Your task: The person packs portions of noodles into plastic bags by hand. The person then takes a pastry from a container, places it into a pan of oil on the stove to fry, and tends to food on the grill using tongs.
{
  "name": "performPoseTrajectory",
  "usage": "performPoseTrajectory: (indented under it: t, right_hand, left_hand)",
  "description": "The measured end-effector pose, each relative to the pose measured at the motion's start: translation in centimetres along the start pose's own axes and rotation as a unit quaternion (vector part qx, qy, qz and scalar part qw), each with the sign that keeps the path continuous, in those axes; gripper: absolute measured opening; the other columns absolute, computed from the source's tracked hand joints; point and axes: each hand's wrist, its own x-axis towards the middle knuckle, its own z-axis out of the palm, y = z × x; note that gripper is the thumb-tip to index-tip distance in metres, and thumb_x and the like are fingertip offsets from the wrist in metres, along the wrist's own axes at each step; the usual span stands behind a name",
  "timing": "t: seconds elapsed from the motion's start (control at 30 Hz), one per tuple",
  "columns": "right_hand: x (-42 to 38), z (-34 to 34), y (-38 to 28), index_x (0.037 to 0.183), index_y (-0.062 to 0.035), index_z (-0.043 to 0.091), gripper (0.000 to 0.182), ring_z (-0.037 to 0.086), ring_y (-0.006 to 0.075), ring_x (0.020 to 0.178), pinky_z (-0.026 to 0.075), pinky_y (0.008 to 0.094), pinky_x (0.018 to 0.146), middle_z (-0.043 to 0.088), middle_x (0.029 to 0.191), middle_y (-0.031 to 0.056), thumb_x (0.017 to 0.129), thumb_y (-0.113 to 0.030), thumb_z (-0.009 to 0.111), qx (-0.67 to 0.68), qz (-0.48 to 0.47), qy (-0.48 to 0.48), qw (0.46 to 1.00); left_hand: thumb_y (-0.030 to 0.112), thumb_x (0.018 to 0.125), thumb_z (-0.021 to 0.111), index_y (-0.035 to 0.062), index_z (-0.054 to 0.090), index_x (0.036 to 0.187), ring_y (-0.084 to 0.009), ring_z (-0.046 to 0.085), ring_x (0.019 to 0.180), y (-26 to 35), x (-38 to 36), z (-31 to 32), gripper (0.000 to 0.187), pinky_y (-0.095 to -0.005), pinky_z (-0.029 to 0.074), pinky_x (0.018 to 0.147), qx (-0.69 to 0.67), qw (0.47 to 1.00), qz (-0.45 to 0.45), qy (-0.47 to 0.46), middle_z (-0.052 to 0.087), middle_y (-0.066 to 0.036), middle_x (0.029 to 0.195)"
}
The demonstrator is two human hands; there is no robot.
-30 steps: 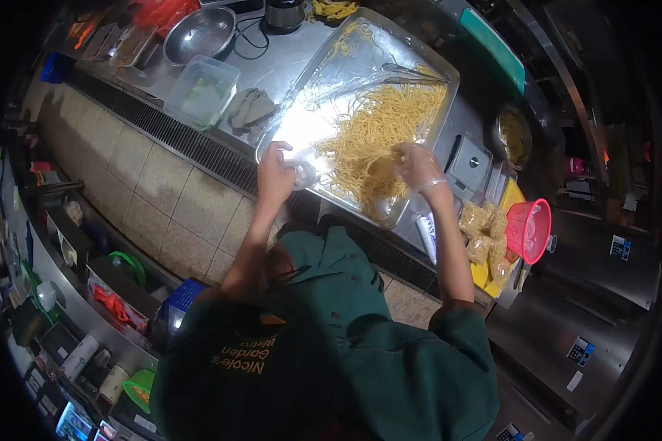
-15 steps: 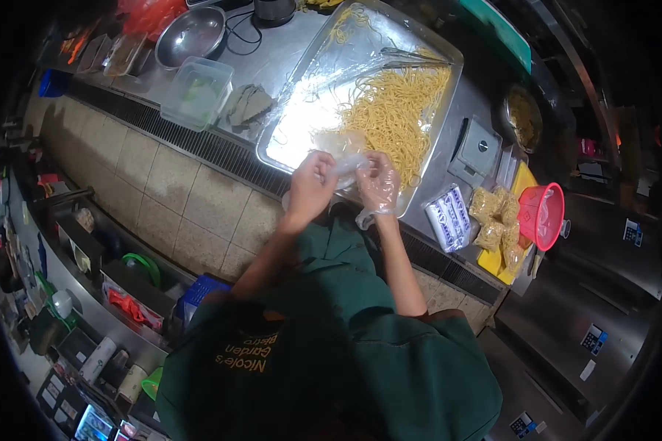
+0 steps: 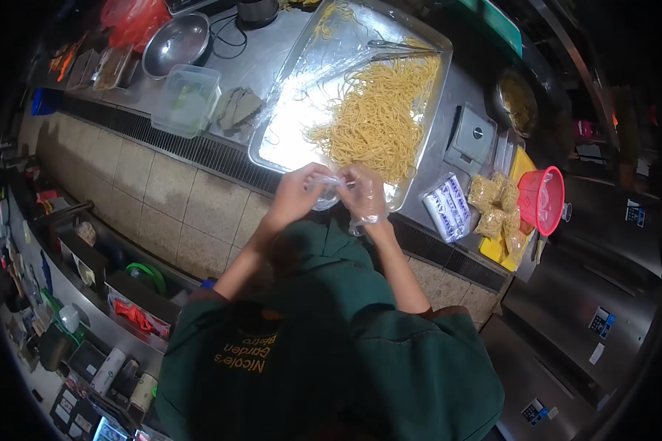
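Observation:
Near the front edge of the metal tray (image 3: 290, 143), a clear plastic bag (image 3: 326, 194) is pinched between my two hands. My left hand (image 3: 299, 192) is bare, its fingers closed on the bag's left side. A transparent glove covers my right hand (image 3: 363, 194), which grips the bag's other side with bent fingers. Just beyond them, a heap of yellow noodles (image 3: 382, 110) covers the tray's right part. Metal tongs (image 3: 401, 51) lie at the tray's far end. The bag's contents, if any, cannot be made out.
Right of the tray sit a scale (image 3: 472, 140), a plastic-wrapped pack (image 3: 449, 209), several filled noodle bags (image 3: 485, 192) on a yellow board (image 3: 499, 251), and a red basket (image 3: 541, 187). Leftward are a cloth (image 3: 237, 108), a clear tub (image 3: 186, 101) and a steel bowl (image 3: 175, 45).
Both hands have drawn back toward my body with the bag, off the noodles' near edge. The bag looks more bunched up between the fingers. The whole view has shifted slightly.

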Motion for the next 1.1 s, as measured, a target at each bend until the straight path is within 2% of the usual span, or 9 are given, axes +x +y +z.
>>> performPoseTrajectory:
  t: [0.13,0.23,0.37,0.43,0.47,0.57,0.67,0.8,1.1]
  right_hand:
    - [-0.4,0.4,0.0,0.088,-0.0017,0.066,0.018,0.064,0.0232,0.069,0.051,0.0319,0.063,0.064,0.077,0.012,0.071,-0.001,0.073,0.027,0.02,-0.02,0.999]
    - [0.4,-1.5,-1.5,0.097,-0.0018,0.069,0.023,0.066,0.0228,0.072,0.053,0.0309,0.066,0.067,0.082,0.0129,0.077,-0.012,0.076,0.058,0.075,-0.111,0.989]
    - [1.6,-4.0,0.6,0.11,-0.004,0.069,0.039,0.068,0.0265,0.092,0.055,0.0362,0.079,0.069,0.098,0.0187,0.077,-0.023,0.077,-0.012,0.205,0.005,0.979]
    - [2.5,-5.1,3.6,0.114,-0.005,0.067,0.045,0.066,0.029,0.098,0.054,0.0397,0.083,0.069,0.102,0.0192,0.075,-0.024,0.077,-0.193,0.05,0.049,0.979]
    - [2.8,-5.1,5.0,0.116,-0.0055,0.066,0.047,0.065,0.0303,0.1,0.054,0.0414,0.085,0.068,0.103,0.0194,0.075,-0.025,0.077,-0.278,-0.032,0.071,0.957]
    - [3.5,-4.7,4.5,0.121,-0.0062,0.063,0.055,0.062,0.0322,0.106,0.051,0.0455,0.09,0.067,0.107,0.019,0.071,-0.024,0.078,-0.301,0.104,-0.103,0.942]
    - [2.7,-4.4,9.1,0.113,-0.007,0.069,0.043,0.067,0.0308,0.089,0.052,0.0398,0.084,0.07,0.092,0.0155,0.072,-0.019,0.078,-0.305,0.042,-0.097,0.947]
    - [3.6,-7.6,6.5,0.101,-0.0045,0.073,0.031,0.066,0.0168,0.061,0.055,0.0309,0.056,0.072,0.079,0.0128,0.071,-0.011,0.081,-0.157,0.116,-0.084,0.977]
    - [6.4,-14.2,-0.7,0.107,0.0073,0.067,0.036,0.067,0.0136,0.079,0.054,0.0272,0.07,0.071,0.09,0.0111,0.074,-0.004,0.075,0.076,0.158,-0.078,0.981]
  left_hand:
    - [-0.004,0.084,0.061,-0.0009,0.06,0.108,-0.0134,0.065,0.092,-2.3,0.4,-0.4,0.024,-0.0251,0.053,0.078,-0.188,0.978,-0.031,0.083,0.066,-0.009,0.095]
    - [-0.002,0.084,0.063,0.001,0.056,0.096,-0.0101,0.062,0.086,-1.7,-0.3,0.2,0.014,-0.0235,0.051,0.073,-0.196,0.971,-0.027,0.13,0.064,-0.007,0.089]
    - [0.003,0.084,0.068,0.0043,0.05,0.085,-0.0078,0.058,0.077,-3.7,0.0,-0.7,0.018,-0.0222,0.048,0.067,-0.069,0.984,-0.025,0.16,0.061,-0.004,0.085]
    - [0.005,0.084,0.07,0.005,0.049,0.082,-0.0071,0.056,0.074,-3.6,0.4,-1.3,0.021,-0.0217,0.047,0.065,-0.018,0.988,-0.019,0.155,0.06,-0.002,0.084]
    - [0.007,0.085,0.07,0.0045,0.051,0.083,-0.007,0.056,0.073,-2.7,0.4,-1.0,0.019,-0.0221,0.048,0.065,-0.105,0.981,-0.002,0.164,0.059,-0.001,0.083]
    - [0.007,0.085,0.069,0.004,0.054,0.086,-0.0071,0.057,0.074,-2.7,1.0,-0.8,0.016,-0.0232,0.048,0.065,-0.155,0.97,0.012,0.186,0.06,0.0,0.082]
    - [0.008,0.084,0.071,0.004,0.056,0.091,-0.0087,0.059,0.075,-2.5,1.1,-1.1,0.017,-0.0242,0.049,0.067,-0.085,0.978,-0.013,0.192,0.061,-0.001,0.083]
    - [0.009,0.081,0.071,0.0041,0.056,0.096,-0.0128,0.062,0.074,-1.2,0.8,-0.9,0.022,-0.0266,0.05,0.067,-0.045,0.967,-0.012,0.249,0.062,-0.005,0.083]
    - [0.013,0.077,0.071,0.004,0.05,0.108,-0.0226,0.062,0.071,-2.6,3.6,1.1,0.038,-0.0345,0.051,0.066,0.018,0.966,0.003,0.259,0.062,-0.012,0.081]
